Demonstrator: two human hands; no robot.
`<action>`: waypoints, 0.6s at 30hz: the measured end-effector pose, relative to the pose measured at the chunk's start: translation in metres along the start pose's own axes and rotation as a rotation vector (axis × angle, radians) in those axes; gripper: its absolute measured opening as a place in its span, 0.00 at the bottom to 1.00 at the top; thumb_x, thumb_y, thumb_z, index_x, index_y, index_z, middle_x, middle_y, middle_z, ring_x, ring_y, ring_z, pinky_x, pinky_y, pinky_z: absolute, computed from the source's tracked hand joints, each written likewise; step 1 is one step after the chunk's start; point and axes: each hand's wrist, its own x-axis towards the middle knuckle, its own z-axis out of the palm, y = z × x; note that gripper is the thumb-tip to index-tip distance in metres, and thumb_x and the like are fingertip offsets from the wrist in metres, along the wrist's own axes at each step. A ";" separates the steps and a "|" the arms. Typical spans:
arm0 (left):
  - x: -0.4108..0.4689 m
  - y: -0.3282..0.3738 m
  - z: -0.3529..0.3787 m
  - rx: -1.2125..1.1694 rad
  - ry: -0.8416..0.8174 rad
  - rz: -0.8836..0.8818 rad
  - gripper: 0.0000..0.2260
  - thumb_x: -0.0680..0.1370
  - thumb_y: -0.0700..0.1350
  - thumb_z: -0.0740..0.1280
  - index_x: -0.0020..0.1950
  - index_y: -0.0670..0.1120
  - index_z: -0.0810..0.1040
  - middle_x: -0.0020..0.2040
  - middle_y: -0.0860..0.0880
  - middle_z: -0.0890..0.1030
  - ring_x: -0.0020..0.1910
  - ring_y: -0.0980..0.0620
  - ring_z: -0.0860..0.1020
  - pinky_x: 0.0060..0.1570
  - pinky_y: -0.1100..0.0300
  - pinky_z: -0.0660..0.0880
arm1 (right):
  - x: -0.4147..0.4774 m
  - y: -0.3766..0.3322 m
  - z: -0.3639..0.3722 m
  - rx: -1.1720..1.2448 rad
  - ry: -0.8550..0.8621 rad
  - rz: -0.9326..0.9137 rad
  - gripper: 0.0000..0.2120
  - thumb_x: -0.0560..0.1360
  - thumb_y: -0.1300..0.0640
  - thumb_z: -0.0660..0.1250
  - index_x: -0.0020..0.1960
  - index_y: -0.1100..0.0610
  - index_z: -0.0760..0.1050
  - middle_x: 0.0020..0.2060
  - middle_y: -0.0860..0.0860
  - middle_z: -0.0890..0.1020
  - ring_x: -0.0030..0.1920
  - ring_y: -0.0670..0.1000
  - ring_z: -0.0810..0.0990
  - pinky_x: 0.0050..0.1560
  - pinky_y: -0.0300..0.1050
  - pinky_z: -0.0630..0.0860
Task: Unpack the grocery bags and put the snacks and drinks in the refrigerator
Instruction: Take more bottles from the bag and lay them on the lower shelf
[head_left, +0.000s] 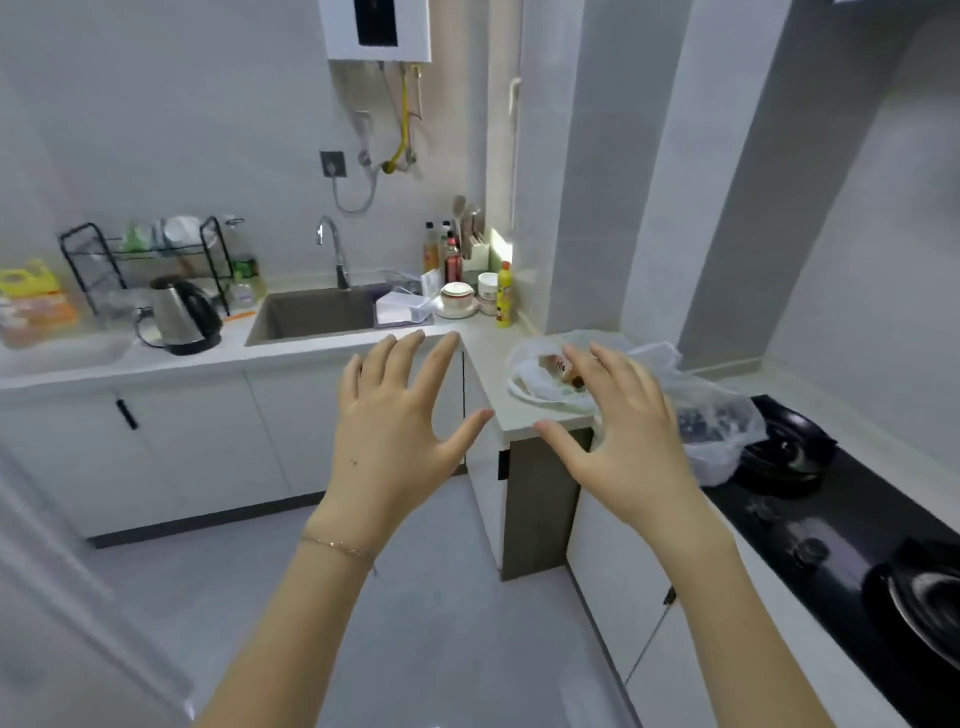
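Note:
A clear plastic grocery bag (727, 415) lies on the white counter corner (493, 374), partly over the black stove. Packaged items show through it, one reddish-brown near its open mouth (558, 366). My right hand (623, 431) hovers in front of the bag with fingers spread and straight, holding nothing. Left of it, my left hand (400, 421) is also raised with spread fingers, empty, in front of the cabinet below the sink. A thin bracelet circles my left wrist. The refrigerator's white edge (31, 571) shows blurred at the lower left.
A sink (317, 312) with a tap sits at the back, a kettle (182, 317) and dish rack left of it, bottles and bowls (467, 291) in the corner. A black gas stove (831, 530) with burners runs along the right. Grey floor lies below.

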 end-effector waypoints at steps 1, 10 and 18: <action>0.013 0.001 0.013 -0.017 -0.003 0.017 0.32 0.75 0.68 0.54 0.75 0.53 0.63 0.71 0.46 0.69 0.72 0.44 0.64 0.70 0.40 0.61 | 0.008 0.009 0.002 -0.011 -0.004 0.024 0.33 0.74 0.39 0.65 0.75 0.38 0.55 0.75 0.43 0.58 0.75 0.46 0.51 0.74 0.50 0.51; 0.131 0.007 0.119 -0.150 -0.037 0.150 0.32 0.75 0.68 0.55 0.74 0.52 0.66 0.72 0.47 0.68 0.72 0.45 0.63 0.72 0.44 0.56 | 0.095 0.088 0.030 -0.124 0.054 0.179 0.33 0.75 0.38 0.64 0.76 0.40 0.55 0.75 0.43 0.57 0.76 0.46 0.50 0.74 0.49 0.51; 0.201 0.014 0.232 -0.219 -0.189 0.208 0.32 0.74 0.68 0.53 0.73 0.52 0.67 0.70 0.47 0.70 0.71 0.43 0.66 0.69 0.42 0.62 | 0.152 0.182 0.070 -0.143 -0.017 0.373 0.33 0.75 0.38 0.64 0.76 0.41 0.57 0.75 0.43 0.59 0.76 0.49 0.53 0.75 0.54 0.54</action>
